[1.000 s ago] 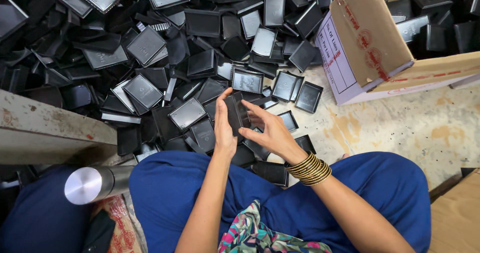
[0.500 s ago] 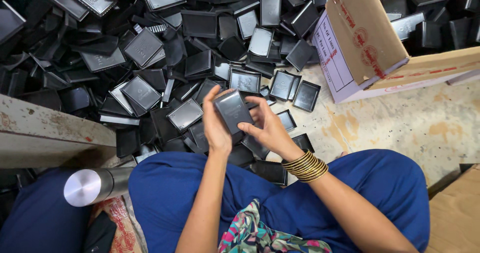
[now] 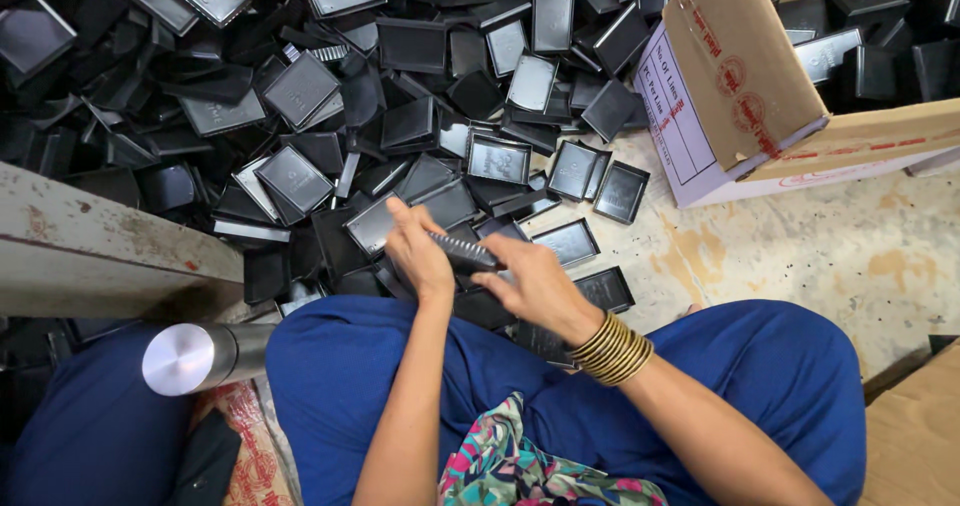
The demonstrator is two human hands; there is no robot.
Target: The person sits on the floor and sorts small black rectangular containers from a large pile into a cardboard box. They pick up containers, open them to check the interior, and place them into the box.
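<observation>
Hands, two, working over the lap, both gripping one small black plastic case [image 3: 465,253]. Left hand [image 3: 418,254] is wrapping its fingers around the case's left end; right hand [image 3: 535,284] is pinching the right end between thumb and fingers. Case is now lying flat and edge-on between the hands, ribbed side showing; half a second ago it was standing upright with its broad face toward the camera, and the hands were sitting slightly higher. Gold bangles [image 3: 611,349], one stack, are sitting on the right wrist. Heap of black trays and lids [image 3: 300,116], too many to count, is covering the floor ahead, unchanged. Cardboard box [image 3: 745,76], one, flap open, is standing at upper right, holding more black parts. Metal cylinder [image 3: 190,358], one, is lying beside the left knee.
</observation>
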